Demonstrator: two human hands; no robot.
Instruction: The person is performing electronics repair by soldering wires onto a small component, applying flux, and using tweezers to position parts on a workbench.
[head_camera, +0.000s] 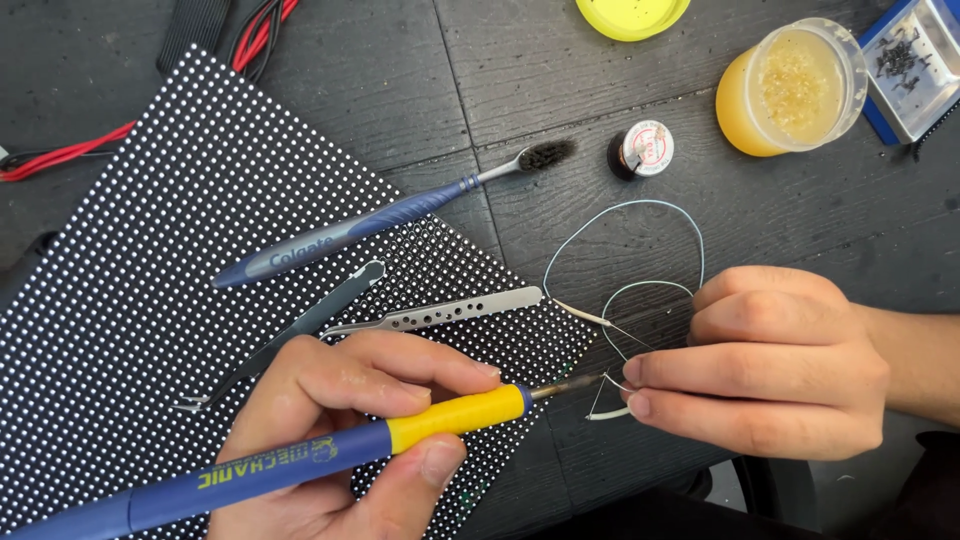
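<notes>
The left grip clenches a soldering iron, its tip at a thin wire pinched by the right grip. Both hover over the tabletop, beside the dotted panel, tweezers and toothbrush.

yellow lid cropped, soldering iron handle cut off

Bright even light, soft shadows, sharp focus throughout
</notes>
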